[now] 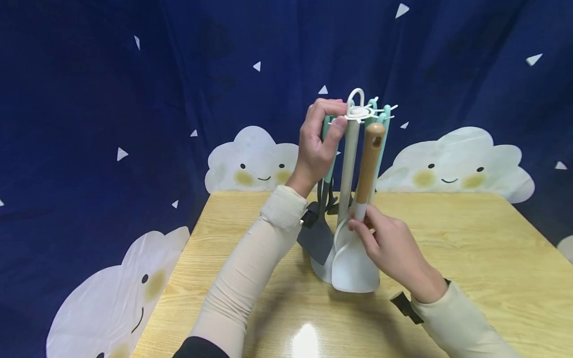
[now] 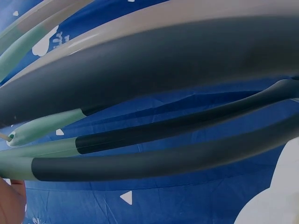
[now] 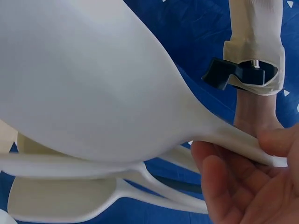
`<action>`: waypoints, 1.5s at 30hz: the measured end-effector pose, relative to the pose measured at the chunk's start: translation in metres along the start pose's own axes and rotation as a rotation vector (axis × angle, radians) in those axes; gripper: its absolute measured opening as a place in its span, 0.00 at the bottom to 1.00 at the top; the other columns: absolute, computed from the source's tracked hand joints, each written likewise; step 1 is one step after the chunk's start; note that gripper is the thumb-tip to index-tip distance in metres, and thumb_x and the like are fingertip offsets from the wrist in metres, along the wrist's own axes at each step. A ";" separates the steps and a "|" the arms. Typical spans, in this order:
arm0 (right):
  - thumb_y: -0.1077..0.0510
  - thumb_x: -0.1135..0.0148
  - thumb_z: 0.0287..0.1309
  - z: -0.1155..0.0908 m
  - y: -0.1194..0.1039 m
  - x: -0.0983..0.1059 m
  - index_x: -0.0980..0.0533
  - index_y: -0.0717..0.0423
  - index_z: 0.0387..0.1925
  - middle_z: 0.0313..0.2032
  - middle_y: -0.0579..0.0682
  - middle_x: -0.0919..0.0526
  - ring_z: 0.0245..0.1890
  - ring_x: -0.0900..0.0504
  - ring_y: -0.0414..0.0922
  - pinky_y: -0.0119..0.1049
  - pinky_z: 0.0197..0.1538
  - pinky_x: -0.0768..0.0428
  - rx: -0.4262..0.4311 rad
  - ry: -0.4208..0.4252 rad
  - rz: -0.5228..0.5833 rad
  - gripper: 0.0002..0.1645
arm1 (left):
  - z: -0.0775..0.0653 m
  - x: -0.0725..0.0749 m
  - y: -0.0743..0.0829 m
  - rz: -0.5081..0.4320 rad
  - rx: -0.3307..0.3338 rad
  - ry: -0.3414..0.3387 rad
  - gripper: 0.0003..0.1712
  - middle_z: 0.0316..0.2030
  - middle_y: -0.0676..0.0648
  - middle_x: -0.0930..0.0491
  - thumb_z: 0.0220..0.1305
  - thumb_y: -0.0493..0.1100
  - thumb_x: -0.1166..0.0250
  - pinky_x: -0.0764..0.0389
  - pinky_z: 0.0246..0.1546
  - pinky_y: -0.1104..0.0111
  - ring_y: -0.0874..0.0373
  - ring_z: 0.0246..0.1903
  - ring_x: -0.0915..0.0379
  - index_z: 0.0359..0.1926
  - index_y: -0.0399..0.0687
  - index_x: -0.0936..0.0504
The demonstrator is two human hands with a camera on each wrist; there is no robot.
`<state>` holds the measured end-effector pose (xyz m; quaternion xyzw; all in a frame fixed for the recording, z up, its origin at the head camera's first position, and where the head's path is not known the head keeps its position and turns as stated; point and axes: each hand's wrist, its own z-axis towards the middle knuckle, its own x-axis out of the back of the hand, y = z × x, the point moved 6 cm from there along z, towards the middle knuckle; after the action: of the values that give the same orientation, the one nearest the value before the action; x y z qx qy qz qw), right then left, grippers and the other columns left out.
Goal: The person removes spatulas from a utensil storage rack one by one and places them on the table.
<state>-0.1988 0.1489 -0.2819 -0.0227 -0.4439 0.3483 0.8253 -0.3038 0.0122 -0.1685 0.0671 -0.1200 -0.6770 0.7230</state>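
Note:
A white utensil stand with a looped top and a ring of hooks rises from the wooden table. My left hand grips its top, thumb and fingers at the hooked disc. Low on the front, my right hand pinches the white neck of a spatula with a wooden handle. That spatula's broad white blade hangs downward, its handle top close to the hooks. Beside the left wrist hangs a dark grey turner with a mint handle. In the left wrist view, dark utensil shafts with mint ends cross the picture.
More mint-handled utensils hang around the right and back of the stand. White utensil heads sit close behind the blade. The wooden table extends to both sides; a dark blue curtain with clouds hangs behind it.

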 end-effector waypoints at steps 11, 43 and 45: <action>0.64 0.36 0.61 -0.012 0.009 0.029 0.25 0.55 0.37 0.29 0.48 0.12 0.26 0.18 0.39 0.30 0.25 0.21 -0.003 0.058 -0.059 0.05 | 0.000 -0.001 0.001 -0.004 0.012 -0.014 0.18 0.44 0.36 0.19 0.66 0.45 0.49 0.33 0.67 0.70 0.45 0.55 0.26 0.42 0.33 0.21; 0.58 0.44 0.70 -0.032 0.117 0.067 0.23 0.62 0.44 0.34 0.59 0.12 0.34 0.39 0.08 0.26 0.23 0.30 -0.234 0.034 -0.083 0.11 | -0.002 -0.003 0.003 -0.019 0.018 -0.014 0.18 0.45 0.35 0.19 0.66 0.44 0.48 0.33 0.67 0.70 0.45 0.56 0.27 0.43 0.32 0.21; 0.57 0.45 0.70 -0.032 0.127 0.067 0.24 0.63 0.45 0.34 0.60 0.12 0.34 0.38 0.08 0.26 0.23 0.30 -0.255 0.018 -0.086 0.12 | -0.002 -0.004 0.004 -0.020 0.016 -0.013 0.18 0.45 0.35 0.19 0.66 0.44 0.48 0.33 0.67 0.70 0.45 0.56 0.27 0.43 0.32 0.21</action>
<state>-0.2209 0.2938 -0.2972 -0.1117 -0.4777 0.2529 0.8339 -0.3000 0.0158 -0.1693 0.0694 -0.1294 -0.6838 0.7148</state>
